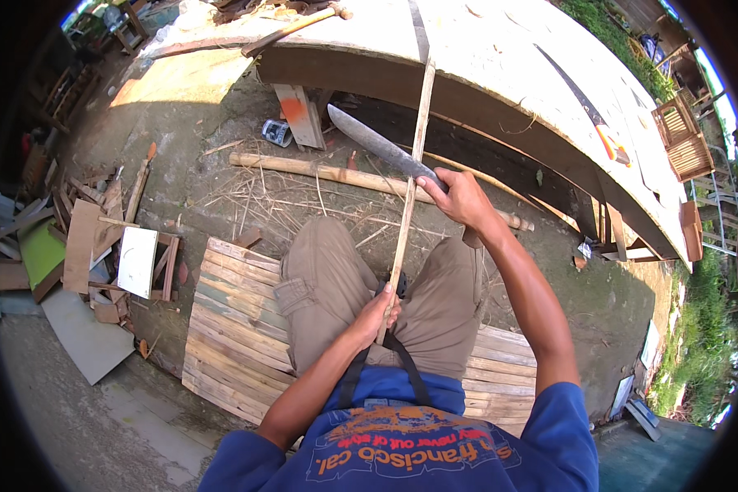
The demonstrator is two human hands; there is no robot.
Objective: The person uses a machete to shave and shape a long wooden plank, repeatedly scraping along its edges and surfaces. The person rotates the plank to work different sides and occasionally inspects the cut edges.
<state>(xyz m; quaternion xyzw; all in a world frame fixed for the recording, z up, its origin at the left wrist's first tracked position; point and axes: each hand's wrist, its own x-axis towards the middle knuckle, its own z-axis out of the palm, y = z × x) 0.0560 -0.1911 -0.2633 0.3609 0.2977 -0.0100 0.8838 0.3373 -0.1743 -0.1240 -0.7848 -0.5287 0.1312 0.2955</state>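
Note:
My left hand (375, 316) is closed around the near end of a long, thin bamboo strip (403, 238), low between my knees. The strip slants up and away from me, its far part reaching the edge of the pale worktable (500, 49). In my right hand (461, 197) is a machete (369, 141), its broad grey blade pointing to the far left. That blade crosses the strip around its middle, and my thumb lies close to the blade's base. My fingers hide the machete's handle.
On the worktable lie a hammer (295, 31) and a handsaw (584, 102) with an orange handle. A bamboo pole (320, 170), shavings and a can (277, 132) are on the ground. Under me is a bamboo-slat bench (230, 328); wood scraps (82, 238) are heaped at left.

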